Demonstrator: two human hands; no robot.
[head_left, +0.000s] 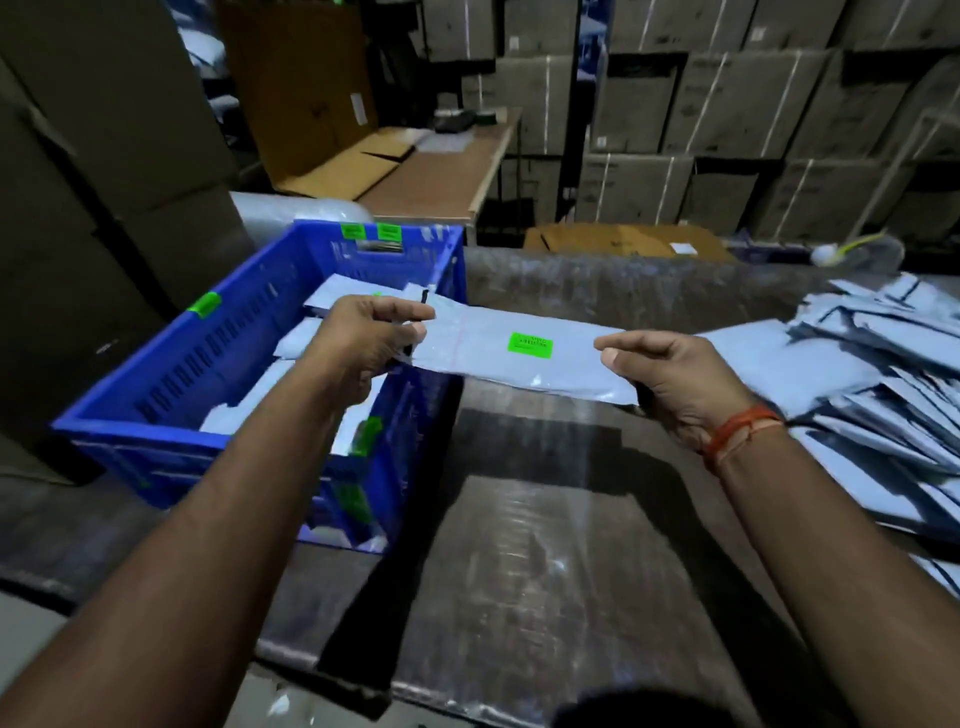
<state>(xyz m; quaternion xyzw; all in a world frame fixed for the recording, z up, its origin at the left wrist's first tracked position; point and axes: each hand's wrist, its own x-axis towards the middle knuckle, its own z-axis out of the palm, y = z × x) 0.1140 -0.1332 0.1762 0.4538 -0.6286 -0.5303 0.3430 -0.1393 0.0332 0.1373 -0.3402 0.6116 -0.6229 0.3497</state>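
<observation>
Over blue crate (171, 374), pouch (498, 358), green label (530, 346) unreadable

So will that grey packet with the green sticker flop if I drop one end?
Likely floppy: grey packet looks thin and flat, stretched between left hand and right hand. Probably light, since fingertip pinches carry it. Its shiny film may be slippery.

We record one pouch (483, 345), pale grey-blue, carrying a neon-green label (530, 346) with black print. We list a crate (208, 353), bright blue with slotted walls and green stickers (370, 232); a wrist thread (740, 431), orange-red; and cartons (737, 104), grey-brown with white straps.
</observation>
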